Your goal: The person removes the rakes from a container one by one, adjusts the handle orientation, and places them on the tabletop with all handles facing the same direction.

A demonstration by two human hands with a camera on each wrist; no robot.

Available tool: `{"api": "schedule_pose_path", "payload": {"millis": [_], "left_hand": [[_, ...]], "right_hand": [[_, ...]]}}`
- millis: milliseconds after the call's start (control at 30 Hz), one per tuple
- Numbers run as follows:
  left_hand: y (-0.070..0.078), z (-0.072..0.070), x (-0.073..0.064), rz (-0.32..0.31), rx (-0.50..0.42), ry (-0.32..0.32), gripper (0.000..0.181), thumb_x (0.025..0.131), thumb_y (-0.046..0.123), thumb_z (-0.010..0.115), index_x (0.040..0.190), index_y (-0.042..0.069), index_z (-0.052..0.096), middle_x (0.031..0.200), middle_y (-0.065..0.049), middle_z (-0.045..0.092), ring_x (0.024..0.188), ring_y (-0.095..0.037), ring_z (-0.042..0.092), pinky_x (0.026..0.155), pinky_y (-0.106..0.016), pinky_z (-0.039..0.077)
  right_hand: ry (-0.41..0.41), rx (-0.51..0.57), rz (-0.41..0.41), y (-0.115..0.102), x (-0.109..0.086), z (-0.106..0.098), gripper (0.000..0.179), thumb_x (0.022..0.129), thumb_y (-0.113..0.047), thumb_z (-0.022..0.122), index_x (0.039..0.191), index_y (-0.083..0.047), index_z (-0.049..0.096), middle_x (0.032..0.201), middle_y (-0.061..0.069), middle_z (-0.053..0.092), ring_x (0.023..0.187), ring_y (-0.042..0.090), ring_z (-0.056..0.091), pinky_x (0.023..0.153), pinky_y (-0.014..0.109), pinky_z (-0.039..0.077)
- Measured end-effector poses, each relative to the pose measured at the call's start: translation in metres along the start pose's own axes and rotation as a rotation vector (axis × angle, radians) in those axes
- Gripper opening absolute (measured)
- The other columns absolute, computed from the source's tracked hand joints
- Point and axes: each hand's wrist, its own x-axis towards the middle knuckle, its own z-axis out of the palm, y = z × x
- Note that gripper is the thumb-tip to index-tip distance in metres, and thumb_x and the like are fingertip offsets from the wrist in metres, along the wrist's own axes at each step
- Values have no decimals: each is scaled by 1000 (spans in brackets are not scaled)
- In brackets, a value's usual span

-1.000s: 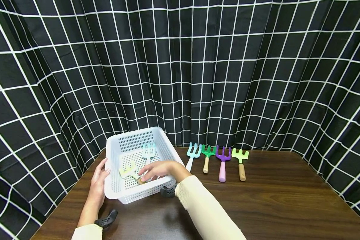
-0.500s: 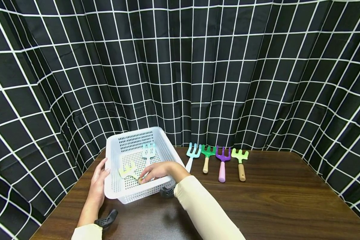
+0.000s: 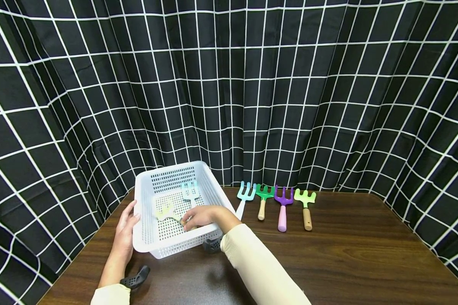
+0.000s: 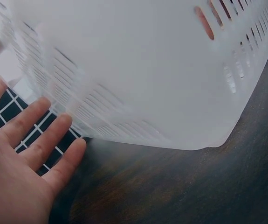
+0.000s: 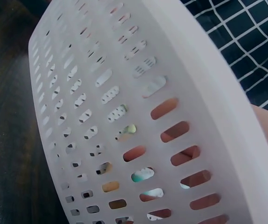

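A white perforated plastic basket (image 3: 167, 243) stands on the left of the table. My left hand (image 3: 124, 237) rests on its left side; in the left wrist view the spread, nearly straight fingers (image 4: 47, 140) touch the outer wall. Over the front right rim, my right hand (image 3: 203, 216) reaches inside and grips the handle end of a pale yellow-green hand fork (image 3: 168, 212). That handle is mostly hidden by the fingers. Beyond it in the basket lies a light blue hand fork (image 3: 191, 191). The right wrist view shows mainly the slotted wall (image 5: 101, 93), with the hand glimpsed through it.
Right of the basket, several hand forks lie in a row: light blue (image 3: 246, 195), green with a wooden handle (image 3: 264, 195), purple with a pink handle (image 3: 283, 199), lime green (image 3: 306, 198). A black curtain (image 3: 229, 93) with white grid lines hangs behind the wooden table (image 3: 366, 245).
The yellow-green fork has shifted right and turned a little in the basket, its handle now drawn under my right fingers. The blue fork inside has moved slightly. My left hand stays put.
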Motion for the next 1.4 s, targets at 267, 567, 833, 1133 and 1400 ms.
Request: {"api": "schedule_pose_path", "payload": {"millis": [267, 567, 833, 1133, 1400], "left_hand": [[0, 0, 0, 2, -9, -6, 48, 104, 16, 41, 149, 8, 25, 114, 3, 62, 91, -10, 65, 72, -23, 52], [1, 0, 0, -9, -13, 7, 47, 104, 16, 42, 148, 9, 26, 113, 4, 62, 91, -10, 64, 72, -23, 52], [1, 0, 0, -15, 10, 9, 47, 105, 18, 41, 149, 12, 27, 114, 4, 61, 91, -10, 64, 72, -23, 52], [0, 0, -1, -14, -7, 3, 46, 105, 18, 40, 148, 11, 26, 112, 5, 62, 90, -10, 65, 72, -23, 52], [1, 1, -1, -3, -28, 0, 44, 105, 17, 40, 147, 12, 28, 111, 5, 63, 89, -10, 65, 71, -22, 52]], "right_hand": [[15, -51, 17, 1, 0, 1, 44, 89, -33, 66, 128, -13, 64, 127, -2, 62, 115, 11, 53, 96, 25, 38], [165, 60, -6, -1, 2, -1, 39, 82, -23, 75, 118, -8, 67, 103, 0, 70, 93, 10, 61, 83, 25, 45], [408, 137, -41, -1, 2, -2, 34, 73, 8, 77, 104, -3, 70, 93, 4, 73, 91, 15, 65, 84, 23, 45], [641, 141, 6, 1, 1, -4, 20, 82, -6, 76, 101, -8, 73, 95, 0, 71, 90, 15, 64, 78, 26, 48], [801, 142, 89, -1, 0, -7, 18, 82, -9, 75, 100, -9, 75, 90, -1, 70, 77, 10, 59, 67, 21, 48]]}}
